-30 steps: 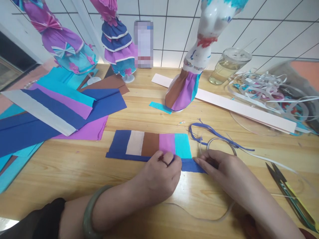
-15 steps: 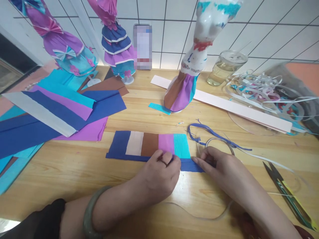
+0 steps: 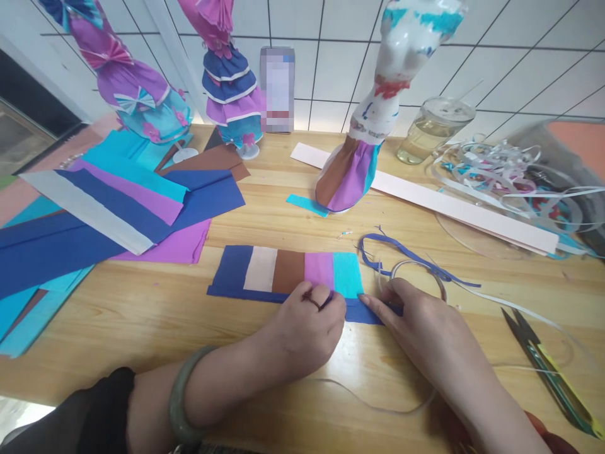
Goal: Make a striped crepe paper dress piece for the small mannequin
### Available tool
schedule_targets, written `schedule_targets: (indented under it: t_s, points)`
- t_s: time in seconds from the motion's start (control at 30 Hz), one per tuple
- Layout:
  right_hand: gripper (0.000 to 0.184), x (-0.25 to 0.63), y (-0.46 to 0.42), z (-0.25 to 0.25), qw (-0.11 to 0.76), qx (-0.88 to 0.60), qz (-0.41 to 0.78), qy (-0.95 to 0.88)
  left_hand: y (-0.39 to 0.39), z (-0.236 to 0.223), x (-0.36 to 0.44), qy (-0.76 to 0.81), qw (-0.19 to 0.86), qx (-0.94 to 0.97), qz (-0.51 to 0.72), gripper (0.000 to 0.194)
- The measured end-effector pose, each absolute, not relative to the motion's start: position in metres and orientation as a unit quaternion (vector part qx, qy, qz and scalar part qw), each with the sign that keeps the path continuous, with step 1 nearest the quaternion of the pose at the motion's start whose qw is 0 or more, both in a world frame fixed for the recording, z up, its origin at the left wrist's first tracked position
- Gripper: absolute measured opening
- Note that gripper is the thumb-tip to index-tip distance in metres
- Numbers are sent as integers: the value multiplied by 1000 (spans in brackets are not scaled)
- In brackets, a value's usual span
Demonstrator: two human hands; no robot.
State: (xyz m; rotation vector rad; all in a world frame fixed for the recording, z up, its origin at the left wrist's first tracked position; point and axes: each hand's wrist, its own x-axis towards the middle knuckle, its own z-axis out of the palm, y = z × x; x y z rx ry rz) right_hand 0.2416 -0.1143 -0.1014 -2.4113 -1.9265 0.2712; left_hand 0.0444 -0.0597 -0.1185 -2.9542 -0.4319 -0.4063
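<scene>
The left hand [image 3: 312, 325] curls inward; the right hand [image 3: 418, 318] extends its thumb [image 3: 377, 307].

Open tabletop [image 3: 267, 205] between fabric pile [image 3: 113, 205] and white mannequin [image 3: 375, 120], scissors [image 3: 543, 359] (blades parted) obstructing right

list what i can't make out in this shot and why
Left hand's fingertips: head view, hidden by its own curled knuckles.
Part of the blue strip: head view, covered by that hand.
Phone screen: head view, blurred into blocks.
White mannequin's top: head view, cut off by the upper edge.

Pale glare on wooden tabletop [image 3: 362, 356]
</scene>
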Motion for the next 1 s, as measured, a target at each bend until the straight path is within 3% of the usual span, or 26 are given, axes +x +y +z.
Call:
schedule_targets:
  t_s: [0.23,0.47,1.0]
  points:
    - [53,231,-114,-104,-29,-775,-17,-631,-60,-119,44,-146,61,-979,-125,21]
    - [41,235,-117,-104,-10,-772,9,-636,-61,-120,44,-153,60,-978,-130,19]
    - [51,231,-118,-110,-25,-772,-41,-633,-64,-113,42,-167,36,-979,-113,16]
